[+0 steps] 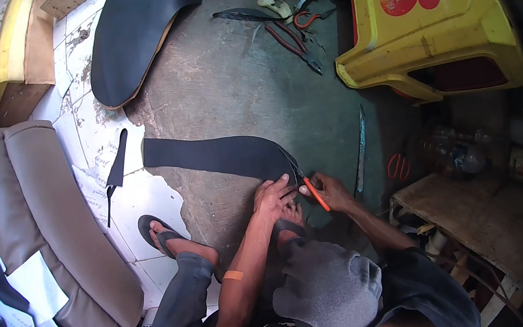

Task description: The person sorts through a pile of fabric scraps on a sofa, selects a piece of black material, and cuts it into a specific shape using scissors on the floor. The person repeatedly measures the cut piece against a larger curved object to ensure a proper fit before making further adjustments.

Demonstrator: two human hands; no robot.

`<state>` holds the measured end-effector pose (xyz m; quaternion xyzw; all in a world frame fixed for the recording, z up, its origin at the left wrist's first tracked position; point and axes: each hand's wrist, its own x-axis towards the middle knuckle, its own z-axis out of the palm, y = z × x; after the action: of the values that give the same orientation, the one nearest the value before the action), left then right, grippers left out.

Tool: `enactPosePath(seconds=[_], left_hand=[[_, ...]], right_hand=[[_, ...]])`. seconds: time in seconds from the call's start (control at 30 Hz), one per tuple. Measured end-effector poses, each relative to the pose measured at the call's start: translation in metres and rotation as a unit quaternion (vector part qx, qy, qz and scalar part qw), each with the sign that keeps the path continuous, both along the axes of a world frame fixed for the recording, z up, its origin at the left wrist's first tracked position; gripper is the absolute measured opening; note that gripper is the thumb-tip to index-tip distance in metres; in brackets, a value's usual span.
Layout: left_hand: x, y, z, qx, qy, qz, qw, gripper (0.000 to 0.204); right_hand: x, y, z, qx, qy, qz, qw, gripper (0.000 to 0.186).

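Head view shows the right hand wrapped around the orange handles of a pair of scissors, fingers curled shut on them, the blades pointing up and away into the near end of a long strip of black sheet material. The left hand lies flat just beside it, fingers spread and pressed down on that same end of the strip, touching it right next to the blades. The strip lies on the grey concrete floor, running from the hands toward the left, where its far end reaches the edge of the white tiled patch.

Both feet are in dark sandals: the left foot rests on the tiles, while the right foot sits on the concrete directly under the hands. A thin black offcut lies on the tiles to the left of the strip. Beyond it, toward the top edge, a large black padded panel lies partly on tile, partly on concrete. Red-handled pliers and other small tools lie near the top of the floor, beside a tipped yellow plastic stool. A tan upholstered seat fills the left edge.
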<state>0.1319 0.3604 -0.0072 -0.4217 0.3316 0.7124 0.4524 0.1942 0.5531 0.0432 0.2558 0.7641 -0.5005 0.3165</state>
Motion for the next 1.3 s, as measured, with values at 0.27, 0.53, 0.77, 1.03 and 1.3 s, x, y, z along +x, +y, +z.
enactPosePath(seconds=[0.27,0.53,0.77,1.03,1.3], left_hand=[[0.005,-0.001,0.004,-0.005,-0.009,-0.002,1.0,0.043],[-0.008,0.006,0.016,0.067,-0.054,0.235,0.968,0.068],[-0.005,0.005,0.008,-0.051,-0.048,0.165,0.984,0.064],[-0.004,-0.008,0.016,-0.066,-0.001,0.124,0.99,0.057],[0.0,-0.011,0.017,-0.042,-0.005,0.152,0.987,0.032]], right_hand=[[-0.017,0.011,0.0,0.017,0.004,0.031,0.999,0.049],[-0.021,0.003,0.016,-0.034,0.006,-0.012,0.999,0.049],[-0.028,-0.006,0.007,-0.062,-0.015,-0.002,0.998,0.047],[-0.026,0.004,0.006,-0.02,-0.001,0.069,0.997,0.05],[-0.048,-0.002,0.008,-0.058,-0.056,0.074,0.994,0.057]])
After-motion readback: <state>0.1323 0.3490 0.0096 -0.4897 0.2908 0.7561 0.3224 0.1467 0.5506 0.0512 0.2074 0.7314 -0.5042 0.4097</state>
